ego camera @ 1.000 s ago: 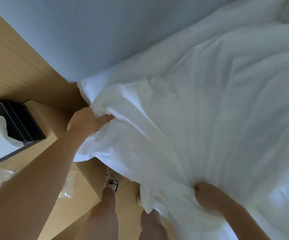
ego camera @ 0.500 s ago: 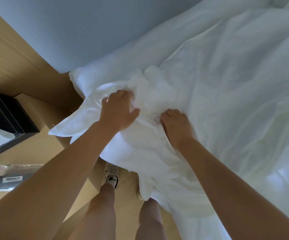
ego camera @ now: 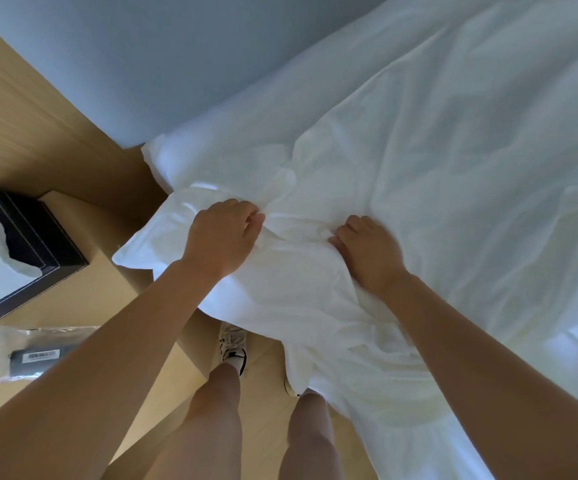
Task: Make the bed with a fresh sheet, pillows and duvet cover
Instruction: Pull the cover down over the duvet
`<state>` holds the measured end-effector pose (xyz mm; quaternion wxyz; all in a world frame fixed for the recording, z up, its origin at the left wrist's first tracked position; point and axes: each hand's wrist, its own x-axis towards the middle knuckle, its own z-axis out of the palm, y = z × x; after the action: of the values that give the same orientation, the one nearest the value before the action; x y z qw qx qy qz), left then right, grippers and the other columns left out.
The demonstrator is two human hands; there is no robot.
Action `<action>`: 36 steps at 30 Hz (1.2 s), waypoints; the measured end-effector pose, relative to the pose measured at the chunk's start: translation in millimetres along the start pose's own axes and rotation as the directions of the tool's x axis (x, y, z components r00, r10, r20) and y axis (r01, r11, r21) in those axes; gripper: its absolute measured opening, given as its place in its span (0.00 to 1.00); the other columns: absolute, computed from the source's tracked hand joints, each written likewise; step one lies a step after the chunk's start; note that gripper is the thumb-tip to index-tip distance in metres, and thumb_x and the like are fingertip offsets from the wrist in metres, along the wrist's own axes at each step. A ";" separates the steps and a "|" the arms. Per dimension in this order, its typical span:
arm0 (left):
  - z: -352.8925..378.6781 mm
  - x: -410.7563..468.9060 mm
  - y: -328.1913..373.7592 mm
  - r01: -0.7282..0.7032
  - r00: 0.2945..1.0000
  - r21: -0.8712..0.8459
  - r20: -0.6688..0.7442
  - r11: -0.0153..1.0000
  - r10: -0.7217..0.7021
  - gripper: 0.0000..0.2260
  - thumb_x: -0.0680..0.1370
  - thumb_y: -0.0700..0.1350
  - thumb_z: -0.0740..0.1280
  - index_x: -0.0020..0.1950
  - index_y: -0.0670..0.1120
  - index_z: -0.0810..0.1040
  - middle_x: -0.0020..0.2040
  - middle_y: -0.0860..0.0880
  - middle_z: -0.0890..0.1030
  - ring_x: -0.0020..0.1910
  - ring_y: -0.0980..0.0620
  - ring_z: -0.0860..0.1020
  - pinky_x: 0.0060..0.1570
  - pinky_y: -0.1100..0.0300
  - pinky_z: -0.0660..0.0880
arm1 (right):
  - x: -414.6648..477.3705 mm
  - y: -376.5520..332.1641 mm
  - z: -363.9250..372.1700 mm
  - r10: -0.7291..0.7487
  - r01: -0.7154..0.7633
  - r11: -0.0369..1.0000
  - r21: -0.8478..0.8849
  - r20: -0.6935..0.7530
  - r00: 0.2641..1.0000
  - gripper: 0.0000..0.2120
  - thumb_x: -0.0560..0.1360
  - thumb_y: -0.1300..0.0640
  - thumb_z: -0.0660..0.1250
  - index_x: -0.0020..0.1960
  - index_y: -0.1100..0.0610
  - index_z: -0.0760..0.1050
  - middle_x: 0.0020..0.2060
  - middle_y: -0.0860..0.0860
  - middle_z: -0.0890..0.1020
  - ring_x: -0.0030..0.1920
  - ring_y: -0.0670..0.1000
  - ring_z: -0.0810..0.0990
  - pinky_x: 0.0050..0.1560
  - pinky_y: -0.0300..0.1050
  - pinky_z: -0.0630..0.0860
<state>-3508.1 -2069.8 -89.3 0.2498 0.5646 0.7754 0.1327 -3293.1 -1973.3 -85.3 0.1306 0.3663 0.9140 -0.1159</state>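
Both the left hand and the right hand grip bunched folds of the duvet cover at the corner of the bed. Probably this is to straighten that corner.

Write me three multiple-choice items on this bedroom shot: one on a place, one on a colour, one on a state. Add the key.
1. Where is the black tissue box?
A) on the mattress
B) on the wooden bedside table
C) on the floor

2. What colour is the bedding?
A) white
B) navy
C) striped red

3. What are the left hand and right hand doing?
A) hanging idle
B) gripping bunched bedding
C) lifting the box

Key: 1 B, it stands on the wood surface left of the bed; 2 A, all the fabric is white; 3 B, both hands' fingers curl into the folds.
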 end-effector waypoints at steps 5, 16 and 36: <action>10.8 11.2 11.4 0.051 0.997 0.084 0.049 0.995 -0.055 0.18 0.79 0.55 0.59 0.61 0.44 0.72 0.50 0.45 0.77 0.51 0.42 0.76 0.48 0.52 0.70 | -21.0 13.1 -8.6 -0.076 0.083 0.996 0.014 -0.292 0.953 0.11 0.72 0.61 0.63 0.35 0.64 0.78 0.33 0.58 0.80 0.33 0.58 0.80 0.37 0.48 0.77; 22.7 26.6 57.6 -0.022 0.999 0.192 -0.039 0.981 0.030 0.28 0.74 0.53 0.66 0.71 0.45 0.66 0.67 0.46 0.68 0.65 0.44 0.65 0.60 0.49 0.59 | -13.5 31.6 -3.8 0.038 -0.030 0.997 0.070 -0.113 0.993 0.08 0.77 0.62 0.65 0.41 0.66 0.78 0.40 0.60 0.81 0.39 0.61 0.80 0.41 0.49 0.72; 37.1 46.5 174.6 -0.147 0.917 -0.139 0.352 0.979 0.188 0.13 0.80 0.52 0.58 0.58 0.48 0.76 0.54 0.48 0.80 0.52 0.47 0.77 0.49 0.58 0.70 | -79.1 107.4 -62.5 0.376 -0.386 0.909 0.160 0.088 0.922 0.16 0.76 0.51 0.63 0.61 0.57 0.72 0.57 0.54 0.74 0.60 0.57 0.70 0.57 0.50 0.66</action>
<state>-3357.9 -1971.7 -46.3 0.4070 0.6291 0.6562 0.0892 -3172.4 -1929.0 -13.5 0.1434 0.5443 0.8073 -0.1775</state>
